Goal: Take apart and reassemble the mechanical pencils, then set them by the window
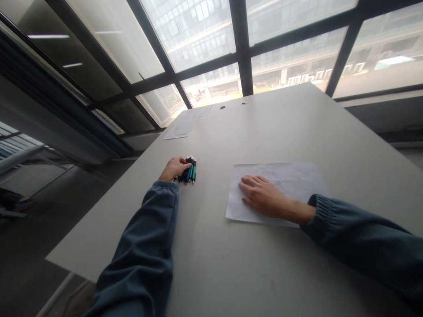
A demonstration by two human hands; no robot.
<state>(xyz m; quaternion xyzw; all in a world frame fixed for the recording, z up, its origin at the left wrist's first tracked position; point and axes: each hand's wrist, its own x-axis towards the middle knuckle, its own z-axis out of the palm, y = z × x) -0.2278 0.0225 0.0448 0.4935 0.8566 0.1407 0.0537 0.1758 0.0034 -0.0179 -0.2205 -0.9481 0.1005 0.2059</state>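
My left hand [174, 168] is closed over the left side of a row of pens [192, 171] on the table. Black, blue and green pens lie side by side there, pointing away from me, and the hand hides part of the row. On a sheet of white paper [299, 180] rests my right hand [262, 196], open, palm down, with its fingers pointing left. Faint marks show on the paper beyond the fingers.
More papers [181, 125] lie at the far left edge of the white table [211, 264]. Two small dark round spots [222, 107] show near the far edge. Dark-framed windows [243, 57] rise behind the table. A dark curtain [66, 92] hangs at the left.
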